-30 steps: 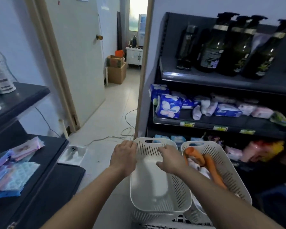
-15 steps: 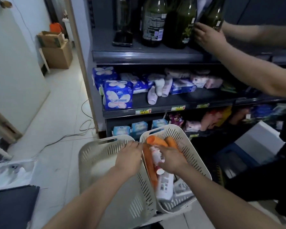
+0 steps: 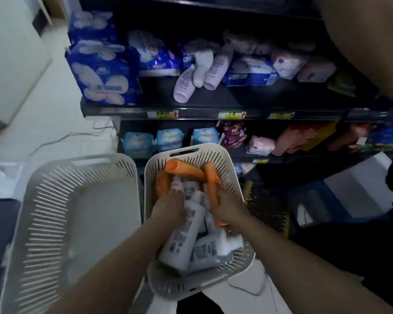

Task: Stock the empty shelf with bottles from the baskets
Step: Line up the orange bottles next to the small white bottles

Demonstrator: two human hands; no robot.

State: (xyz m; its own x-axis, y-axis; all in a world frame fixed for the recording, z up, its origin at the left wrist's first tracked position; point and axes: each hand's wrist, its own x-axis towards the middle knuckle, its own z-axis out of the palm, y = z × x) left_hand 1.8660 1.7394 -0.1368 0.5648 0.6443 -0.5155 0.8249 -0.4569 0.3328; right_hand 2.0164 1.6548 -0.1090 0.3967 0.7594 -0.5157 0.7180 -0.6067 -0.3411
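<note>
Two white slotted baskets stand side by side in front of me. The left basket [image 3: 43, 214] holds nothing. The right basket [image 3: 216, 155] is full of white bottles [image 3: 179, 243] and orange bottles [image 3: 182, 169]. Both my hands are down inside the right basket. My left hand [image 3: 168, 206] grips the upper part of a large white bottle. My right hand [image 3: 228, 208] is curled round an orange bottle [image 3: 211, 184] lying along the basket's right wall. The picture is blurred by motion, so the finger positions are hard to read.
A dark shelf unit [image 3: 200, 113] rises right behind the baskets, stocked with blue tissue packs [image 3: 104, 73], pale lilac bottles [image 3: 184, 87] and wipe packs [image 3: 169, 139]. Another person's arm [image 3: 363, 41] crosses the top right. A cable [image 3: 61, 138] trails over the white floor at left.
My view has tilted down onto the baskets. My left hand left the empty basket's rim and went into the right basket onto a white bottle. My right hand shifted onto an orange bottle.
</note>
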